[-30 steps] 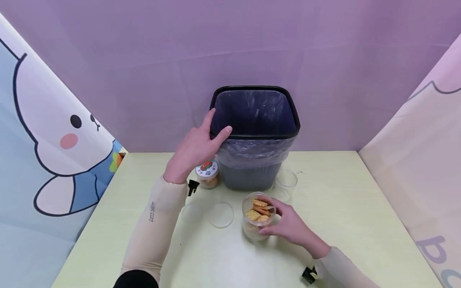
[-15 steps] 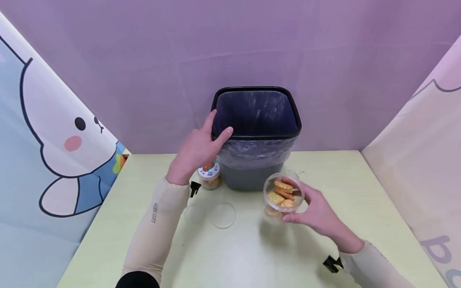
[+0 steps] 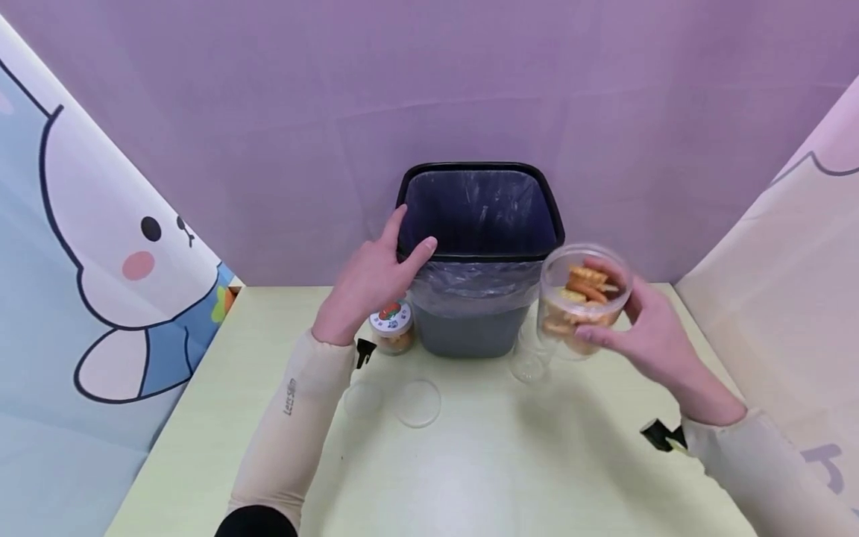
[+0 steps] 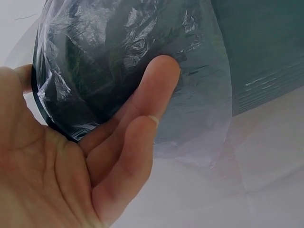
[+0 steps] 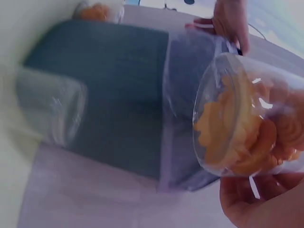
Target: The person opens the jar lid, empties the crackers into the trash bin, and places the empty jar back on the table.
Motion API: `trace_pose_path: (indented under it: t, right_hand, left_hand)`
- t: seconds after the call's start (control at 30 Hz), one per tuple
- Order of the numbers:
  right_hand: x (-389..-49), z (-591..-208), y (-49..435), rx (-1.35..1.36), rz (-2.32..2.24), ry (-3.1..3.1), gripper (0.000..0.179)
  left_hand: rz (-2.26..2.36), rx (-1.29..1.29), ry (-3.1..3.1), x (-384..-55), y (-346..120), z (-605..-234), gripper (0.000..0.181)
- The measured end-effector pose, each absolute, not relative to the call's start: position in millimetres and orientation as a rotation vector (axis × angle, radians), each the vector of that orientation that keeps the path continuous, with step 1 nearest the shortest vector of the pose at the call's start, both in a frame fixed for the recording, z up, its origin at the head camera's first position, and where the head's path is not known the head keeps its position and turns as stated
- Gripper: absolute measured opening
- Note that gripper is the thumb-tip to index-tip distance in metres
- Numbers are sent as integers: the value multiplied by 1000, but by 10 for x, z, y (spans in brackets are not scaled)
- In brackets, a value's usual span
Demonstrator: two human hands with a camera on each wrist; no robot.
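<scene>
My left hand [image 3: 369,280] holds the left front of the black rim of a grey trash bin [image 3: 470,328]. Its thumb lies over the rim, and in the left wrist view the fingers rest along the bin liner [image 4: 199,95] outside. In my right hand [image 3: 661,335] is a clear plastic jar [image 3: 560,313] without a lid, partly filled with biscuits [image 3: 585,283]. The hand grips it from the right, with the jar raised above the table beside the bin's right front. In the right wrist view the jar's base [image 5: 213,118] faces the camera.
A lidded jar [image 3: 392,328] with a strawberry print stands left of the bin. An empty clear jar [image 3: 529,367] stands close to its right. Two clear round lids [image 3: 417,403] lie on the table [image 3: 456,477]. A purple cloth [image 3: 302,134] hangs behind.
My right hand has lifted the biscuit jar off the table and carried it up and to the right, beside the bin. The left hand stays on the rim.
</scene>
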State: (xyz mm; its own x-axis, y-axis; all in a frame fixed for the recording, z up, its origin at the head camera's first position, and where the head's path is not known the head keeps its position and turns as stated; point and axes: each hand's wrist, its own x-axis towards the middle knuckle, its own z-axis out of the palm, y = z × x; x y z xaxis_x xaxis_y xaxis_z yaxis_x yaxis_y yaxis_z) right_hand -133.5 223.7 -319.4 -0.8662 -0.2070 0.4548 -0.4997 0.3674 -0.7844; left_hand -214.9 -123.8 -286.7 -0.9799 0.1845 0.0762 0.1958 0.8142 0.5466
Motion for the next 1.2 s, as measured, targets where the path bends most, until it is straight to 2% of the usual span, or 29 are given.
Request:
trace_pose_path:
  t: [0.23,0.47,0.7,0.93,1.2]
  right_hand:
    - [-1574,-2938,2378,417,1436,-2356,74]
    - [-1833,-2727,2444,326,1322,-2438,80]
    - [-2049,-2486,2416,338,1080,-2513,87]
    - [-2247,-2338,2365,431,862,-2572,78]
    - [-2355,-2257,2327,454,778,-2654,93]
  left_hand:
    - [-926,-306,-2975,-2138,-1242,-2869,95]
    - [-923,-301,-2972,-2137,-1242,-2867,95]
    - [-920,-311,-2960,-2152,-1238,-2878,95]
    - [-926,-322,-2959,-2151,-1244,-2886,96]
    - [-908,-330,-2948,-2165,-1247,-2898,96]
